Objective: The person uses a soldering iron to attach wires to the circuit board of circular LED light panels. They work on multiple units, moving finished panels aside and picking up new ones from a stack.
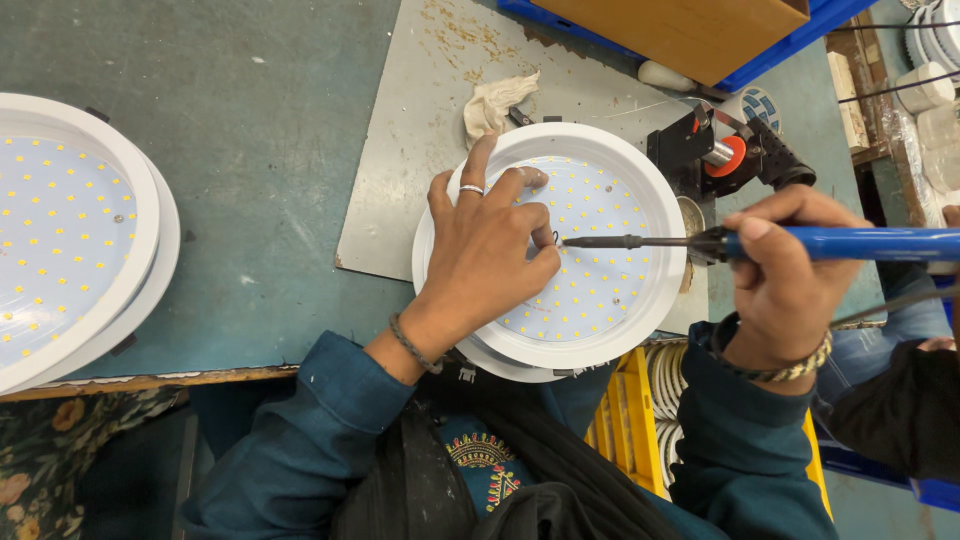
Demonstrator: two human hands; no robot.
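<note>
Looks like a small lighting assembly workshop from where I'm sitting. The worn green tabletop [250, 120] has a scuffed, stained metal work plate [420, 150] lying on it, and round white LED panel lights with rows of yellow diodes, one on the plate [600, 250] and a stack at the left edge [70, 220]. There's a blue-handled soldering iron [760, 243], a crumpled rag [495, 100], and a black-and-red tool stand [725, 155] near the right edge. Blue [800, 40] and yellow [625, 420] parts crates sit around it, one holding more white rings.
</note>
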